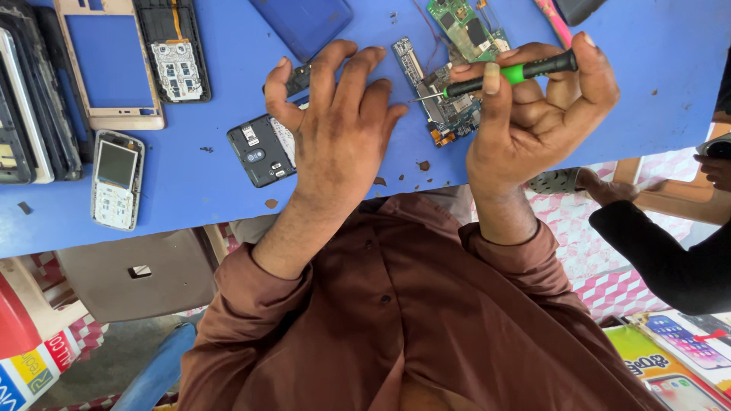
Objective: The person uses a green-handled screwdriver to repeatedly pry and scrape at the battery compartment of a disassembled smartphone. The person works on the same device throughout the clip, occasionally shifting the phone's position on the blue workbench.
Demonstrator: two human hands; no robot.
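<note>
Right hand (533,114) grips a screwdriver (510,74) over the circuit board (445,106); left hand (335,122) rests open near the table edge (190,228).

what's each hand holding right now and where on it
The right hand grips a green-and-black screwdriver around its handle, tip toward the circuit board. The left hand holds nothing; it rests flat on the opened phone.

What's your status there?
Left hand flat, on dark phone body. Right hand grips screwdriver, tip at circuit board. Nothing blocking.
</note>
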